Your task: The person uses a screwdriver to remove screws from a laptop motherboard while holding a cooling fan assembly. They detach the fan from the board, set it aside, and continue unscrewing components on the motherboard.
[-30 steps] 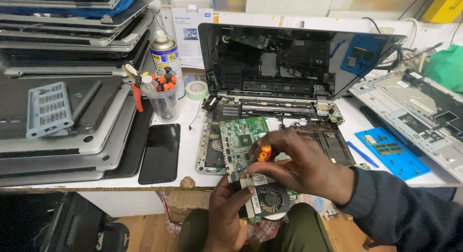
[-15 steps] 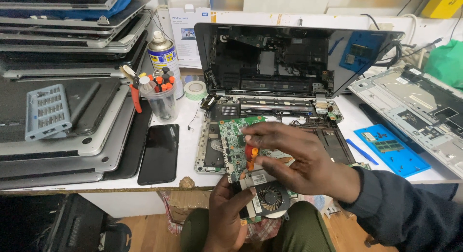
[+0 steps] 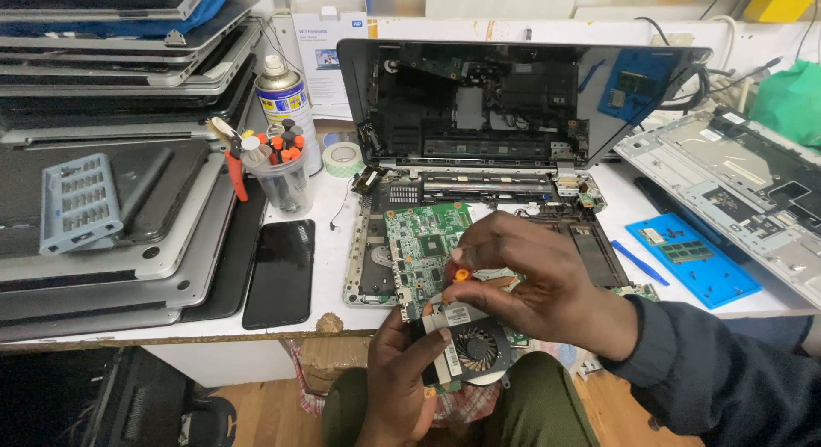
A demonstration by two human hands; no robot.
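Observation:
A green laptop motherboard (image 3: 425,240) with a black cooling fan (image 3: 475,349) at its near end tilts off the opened laptop base (image 3: 369,267) toward me. My left hand (image 3: 402,374) grips the board's near edge from below, beside the fan. My right hand (image 3: 530,280) is closed on a small orange-handled screwdriver (image 3: 462,275), held upright over the board just behind the fan. The screwdriver's tip is hidden by my fingers. The laptop's open lid (image 3: 505,100) stands behind with its inner parts exposed.
A stack of closed laptops (image 3: 111,165) with a pale blue bit holder (image 3: 79,201) fills the left. A black phone (image 3: 282,272), a tool cup (image 3: 278,169), a spray can (image 3: 282,92) and a tape roll (image 3: 344,158) lie nearby. A blue mat (image 3: 693,259) and a keyboard cover (image 3: 744,177) sit right.
My right hand has shifted slightly left and forward over the board, carrying the screwdriver with it. My left hand keeps its hold on the board by the fan.

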